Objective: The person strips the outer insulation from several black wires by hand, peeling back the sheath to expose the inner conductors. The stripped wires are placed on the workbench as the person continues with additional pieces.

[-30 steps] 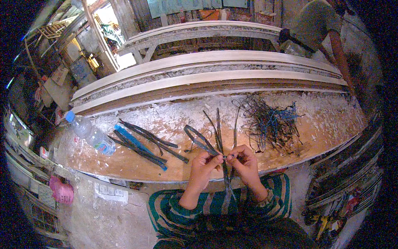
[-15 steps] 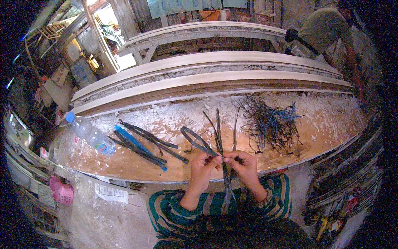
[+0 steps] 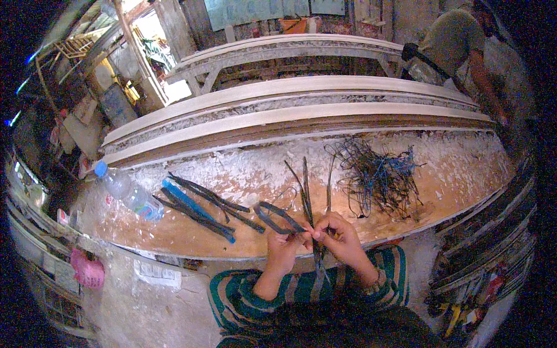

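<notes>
Both hands meet at the near edge of a wooden bench (image 3: 371,235). My left hand (image 3: 281,250) pinches a dark flat strip (image 3: 272,212), bent into a loop that sticks out to the left. Its fingertips touch those of my right hand (image 3: 342,239), which is closed on the strip's other part, though the exact grip is hidden. Under the hands, several long dark strips (image 3: 306,188) lie across the bench edge, their near ends hanging toward my lap. Left of them rest more dark strips (image 3: 203,217) and a blue strip (image 3: 184,197).
A tangled heap of black and blue cord (image 3: 380,180) lies to the right. A clear plastic bottle (image 3: 129,192) with a blue cap lies at the left. Long pale boards (image 3: 290,119) run behind the bench. Another person (image 3: 455,43) bends over at the far right.
My hands and the looped strip have come slightly nearer to me, the fingertips staying together. The person at the far right has shifted a little.
</notes>
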`<state>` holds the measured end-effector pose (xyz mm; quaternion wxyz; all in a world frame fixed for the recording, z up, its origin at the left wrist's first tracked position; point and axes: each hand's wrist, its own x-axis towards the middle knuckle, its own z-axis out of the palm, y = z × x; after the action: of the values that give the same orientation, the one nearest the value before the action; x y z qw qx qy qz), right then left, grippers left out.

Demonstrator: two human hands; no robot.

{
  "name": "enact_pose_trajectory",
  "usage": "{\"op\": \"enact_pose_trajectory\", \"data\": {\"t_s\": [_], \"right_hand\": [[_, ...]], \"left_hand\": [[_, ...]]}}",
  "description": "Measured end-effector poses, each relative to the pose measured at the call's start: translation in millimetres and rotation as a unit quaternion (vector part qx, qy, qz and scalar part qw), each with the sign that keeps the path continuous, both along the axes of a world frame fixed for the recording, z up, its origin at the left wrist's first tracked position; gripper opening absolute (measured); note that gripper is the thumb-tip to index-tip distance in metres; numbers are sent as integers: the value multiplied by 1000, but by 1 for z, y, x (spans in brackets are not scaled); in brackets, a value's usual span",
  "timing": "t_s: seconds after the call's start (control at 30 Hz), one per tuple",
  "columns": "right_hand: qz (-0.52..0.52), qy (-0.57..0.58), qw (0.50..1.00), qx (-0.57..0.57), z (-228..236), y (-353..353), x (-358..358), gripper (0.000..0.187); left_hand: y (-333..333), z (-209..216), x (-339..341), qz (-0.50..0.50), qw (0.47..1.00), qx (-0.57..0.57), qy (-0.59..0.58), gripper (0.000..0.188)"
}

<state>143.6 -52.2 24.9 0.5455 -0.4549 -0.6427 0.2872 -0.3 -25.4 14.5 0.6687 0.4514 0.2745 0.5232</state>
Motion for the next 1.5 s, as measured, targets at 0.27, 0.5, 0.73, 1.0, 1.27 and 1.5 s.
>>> {"op": "enact_pose_trajectory", "data": {"t_s": [0.27,0.5,0.73,1.0,1.27,1.5], "right_hand": [[11,245,961,-131,9,-16,-6,9],[-21,266,953,-147,10,-19,-12,7],[-13,195,972,-132,11,-16,-10,11],[-9,201,969,-141,12,-18,-8,9],[-173,-130,959,184,12,-18,-13,12],[-76,-235,899,362,7,-13,-7,16]], "left_hand": [[-4,13,0,-28,997,-49,-47,14],[-5,9,1,-49,992,-95,-67,13],[-6,9,2,-10,989,-133,-71,8],[-7,13,0,-33,990,-112,-75,7],[-7,14,-2,-43,988,-134,-61,7],[-6,19,-8,-80,988,-125,-38,5]]}}
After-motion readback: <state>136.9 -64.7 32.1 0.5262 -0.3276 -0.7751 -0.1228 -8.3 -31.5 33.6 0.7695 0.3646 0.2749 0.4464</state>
